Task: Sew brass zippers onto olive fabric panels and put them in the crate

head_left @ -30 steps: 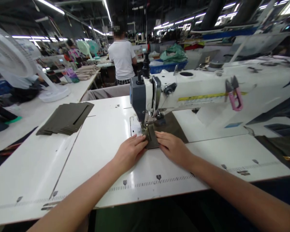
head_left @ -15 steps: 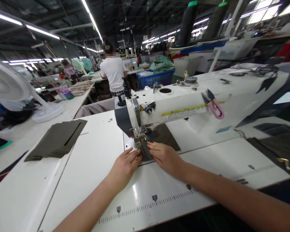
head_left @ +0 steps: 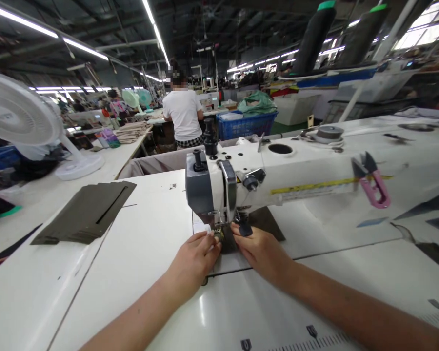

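At the sewing machine [head_left: 296, 170], barely spread fingers [head_left: 207, 245] touch dark cloth [head_left: 229, 245].

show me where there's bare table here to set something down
Bare white table shows between the stacked dark pieces and the left hand, and between the right forearm and the sewing machine. It is crowded below the machine's head, where that hand and the right hand flank dark fabric.
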`<state>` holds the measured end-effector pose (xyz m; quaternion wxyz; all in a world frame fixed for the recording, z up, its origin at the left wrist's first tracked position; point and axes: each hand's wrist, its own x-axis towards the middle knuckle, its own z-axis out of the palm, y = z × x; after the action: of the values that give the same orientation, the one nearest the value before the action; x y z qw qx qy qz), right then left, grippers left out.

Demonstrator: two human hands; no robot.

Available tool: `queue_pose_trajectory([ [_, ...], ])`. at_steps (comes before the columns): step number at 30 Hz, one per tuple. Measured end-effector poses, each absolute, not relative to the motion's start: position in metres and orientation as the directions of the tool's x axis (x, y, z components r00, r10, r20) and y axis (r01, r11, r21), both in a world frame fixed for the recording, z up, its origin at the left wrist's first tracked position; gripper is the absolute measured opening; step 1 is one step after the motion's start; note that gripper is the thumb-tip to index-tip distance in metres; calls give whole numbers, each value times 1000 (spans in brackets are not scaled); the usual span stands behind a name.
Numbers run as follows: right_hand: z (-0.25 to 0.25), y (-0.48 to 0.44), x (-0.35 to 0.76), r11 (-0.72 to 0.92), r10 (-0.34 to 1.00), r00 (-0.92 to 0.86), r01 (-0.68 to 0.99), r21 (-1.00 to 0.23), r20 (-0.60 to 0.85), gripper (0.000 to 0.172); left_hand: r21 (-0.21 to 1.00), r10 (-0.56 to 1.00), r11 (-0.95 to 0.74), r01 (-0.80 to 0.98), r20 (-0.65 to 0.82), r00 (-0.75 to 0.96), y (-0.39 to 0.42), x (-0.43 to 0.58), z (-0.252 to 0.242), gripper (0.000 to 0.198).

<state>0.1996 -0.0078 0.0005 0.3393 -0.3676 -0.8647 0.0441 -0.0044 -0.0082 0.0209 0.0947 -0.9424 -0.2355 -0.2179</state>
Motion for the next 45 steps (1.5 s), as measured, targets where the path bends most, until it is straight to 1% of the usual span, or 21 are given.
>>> queue_pose_trajectory([
  [5,1,0,197,725,651,-483,625,-290,586,27,-43,436,-859,510,459,774,-3,-4,17,21],
  [11,-1,8,196,711,643,-457,655,-256,615,27,69,554,-811,580,406,727,3,-3,13,22],
  [17,-5,10,197,700,648,-462,673,-237,605,26,75,561,-806,588,415,716,3,-2,11,26],
  [20,-6,10,198,682,672,-464,691,-239,577,23,89,568,-799,594,435,699,3,-3,8,25],
  [24,-7,12,198,668,684,-462,707,-230,565,23,118,573,-797,592,454,682,6,-5,5,22],
  [30,-9,12,197,663,683,-461,717,-215,566,25,115,567,-797,593,483,668,8,-5,5,20],
  [36,-12,13,199,646,716,-461,721,-250,524,23,150,592,-786,600,464,660,6,-5,5,16],
  [42,-9,12,195,679,685,-445,677,-283,578,27,193,633,-751,631,480,607,6,-4,2,12],
  [45,-7,11,194,701,683,-470,636,-322,559,26,205,633,-750,629,500,591,6,-3,1,13],
])
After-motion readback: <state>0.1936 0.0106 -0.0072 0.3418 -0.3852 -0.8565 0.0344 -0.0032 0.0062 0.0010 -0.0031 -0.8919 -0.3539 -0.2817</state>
